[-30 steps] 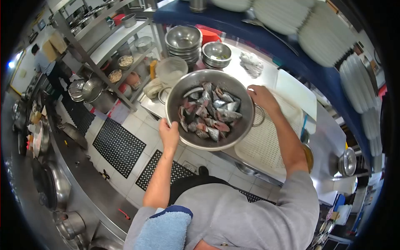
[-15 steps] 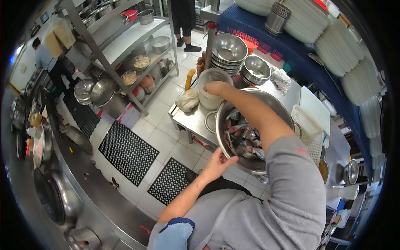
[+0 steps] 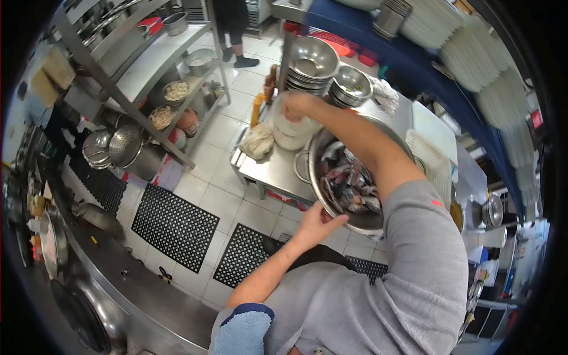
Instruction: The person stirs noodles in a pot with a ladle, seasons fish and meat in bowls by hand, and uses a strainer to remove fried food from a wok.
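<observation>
A large two-handled steel pot (image 3: 315,192) sits tilted at the edge of the steel table, holding cut fish pieces (image 3: 349,180) with dark skin and reddish flesh. My left hand (image 3: 319,228) grips its near rim, thumb over the edge. Past the pot stands a translucent plastic tub (image 3: 290,136) with pale contents. At the mouth of this tub is my right hand (image 3: 300,107), fingers curled and slightly blurred; what they hold is hidden. My right forearm crosses above the pot. A bunched pale cloth or bag (image 3: 257,142) lies beside the tub.
Stacked steel bowls (image 3: 312,62) stand behind the tub. A white perforated basket (image 3: 429,151) and white board (image 3: 435,127) lie right of the pot. Steel shelving (image 3: 148,77) rises across the aisle, near another person's legs (image 3: 232,26). Black mats (image 3: 176,228) cover parts of the floor.
My right hand has risen slightly within the tub's mouth. My left hand stays on the pot's rim, which tips a little more toward me. The camera view has shifted.
</observation>
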The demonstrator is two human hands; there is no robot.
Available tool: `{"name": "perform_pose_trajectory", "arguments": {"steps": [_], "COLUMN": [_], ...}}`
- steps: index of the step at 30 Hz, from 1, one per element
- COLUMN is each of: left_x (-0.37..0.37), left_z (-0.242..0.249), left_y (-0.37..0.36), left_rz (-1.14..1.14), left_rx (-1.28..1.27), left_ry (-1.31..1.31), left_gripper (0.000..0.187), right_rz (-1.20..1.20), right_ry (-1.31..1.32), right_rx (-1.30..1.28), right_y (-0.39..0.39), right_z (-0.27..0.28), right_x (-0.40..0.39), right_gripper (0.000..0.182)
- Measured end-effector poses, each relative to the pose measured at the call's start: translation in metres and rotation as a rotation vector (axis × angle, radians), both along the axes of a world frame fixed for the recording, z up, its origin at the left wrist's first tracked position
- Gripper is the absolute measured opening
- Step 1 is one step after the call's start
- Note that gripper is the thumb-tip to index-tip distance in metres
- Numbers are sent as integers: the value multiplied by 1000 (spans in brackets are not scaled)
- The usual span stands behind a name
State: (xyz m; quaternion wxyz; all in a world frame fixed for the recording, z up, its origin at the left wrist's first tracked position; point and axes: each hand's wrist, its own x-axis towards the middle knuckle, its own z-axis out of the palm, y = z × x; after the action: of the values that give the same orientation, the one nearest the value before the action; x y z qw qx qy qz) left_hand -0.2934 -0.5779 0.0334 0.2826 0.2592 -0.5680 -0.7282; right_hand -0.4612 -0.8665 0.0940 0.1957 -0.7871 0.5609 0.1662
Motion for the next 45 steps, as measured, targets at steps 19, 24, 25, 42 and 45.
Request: {"name": "perform_pose_trajectory", "arguments": {"steps": [19, 24, 25, 42, 45], "left_x": [16, 16, 15, 71, 84], "left_z": [9, 7, 8, 15, 10], "left_y": [108, 145, 150, 234, 242], "left_rz": [396, 431, 429, 495, 503], "left_rx": [258, 252, 248, 251, 239], "left_ry": [-64, -55, -61, -69, -98], "left_gripper": [16, 17, 18, 16, 15], "right_rz": [-224, 220, 107, -192, -325], "right_ry": [-373, -298, -401, -224, -69], "right_rx": [-390, -158, -146, -15, -184], "right_y": [228, 247, 244, 257, 252], "right_z": [86, 79, 81, 92, 87], "right_x": [-164, -155, -144, -94, -115], "right_gripper": [12, 13, 13, 14, 11]}}
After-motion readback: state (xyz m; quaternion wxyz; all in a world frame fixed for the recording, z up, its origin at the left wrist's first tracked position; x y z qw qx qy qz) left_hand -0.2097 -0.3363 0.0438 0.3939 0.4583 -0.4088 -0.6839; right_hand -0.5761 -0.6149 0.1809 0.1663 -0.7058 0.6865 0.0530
